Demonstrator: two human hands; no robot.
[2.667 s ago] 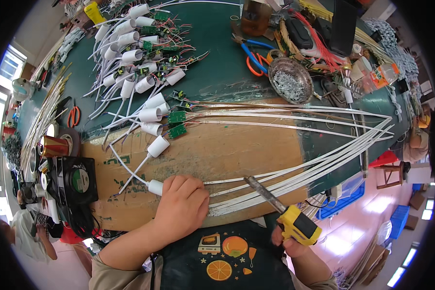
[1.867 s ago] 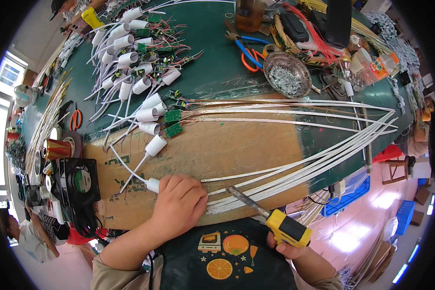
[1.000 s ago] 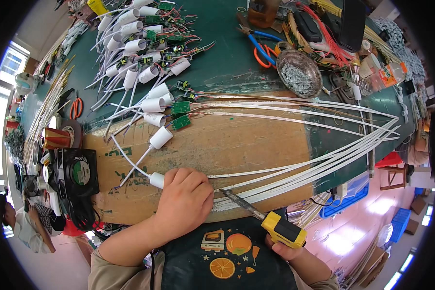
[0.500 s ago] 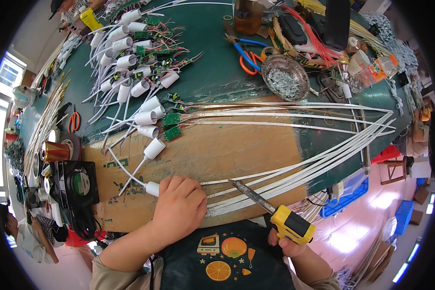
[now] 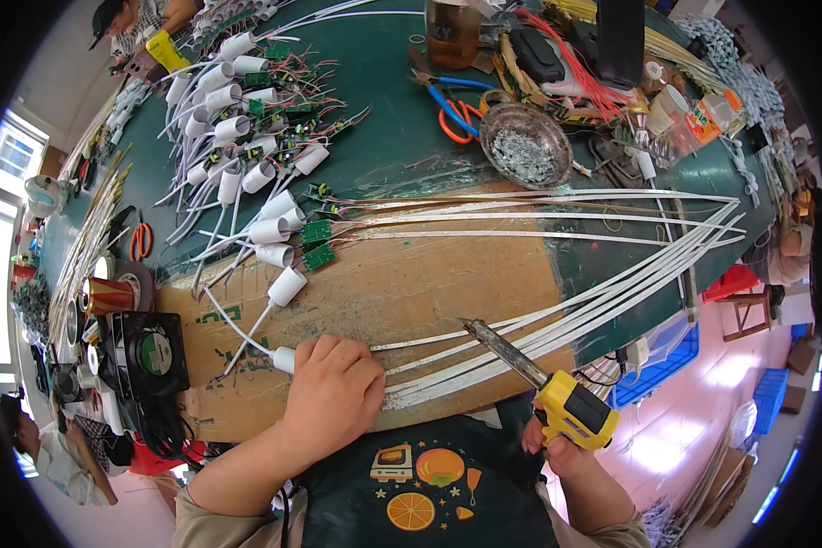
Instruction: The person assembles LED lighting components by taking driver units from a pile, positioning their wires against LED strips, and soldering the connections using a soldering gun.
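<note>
My left hand point(image 5: 334, 388) lies on the brown board point(image 5: 420, 288), fingers curled closed at one end of a white plastic tube point(image 5: 285, 359) with a white cable at its other end. What lies under the fingers is hidden. Long white strips point(image 5: 530, 333) run from beside this hand toward the right. In my right hand point(image 5: 557, 446) is a yellow and black soldering iron point(image 5: 575, 409), its metal tip pointing up and left above the strips, apart from the left hand. Farther back on the board lie more white tubes point(image 5: 288, 286) with green circuit boards point(image 5: 320, 258).
A pile of wired white tubes point(image 5: 231, 128) covers the back left. At the back right are a round metal dish point(image 5: 521, 146) of silvery bits, blue-orange handled pliers point(image 5: 457, 105) and a plastic bottle point(image 5: 708, 119). A black fan point(image 5: 155, 352) stands left. Other people sit nearby.
My right hand has moved the soldering iron to the right, drawing its tip away from my left hand. The left hand keeps its place on the board. The whole view has shifted slightly.
</note>
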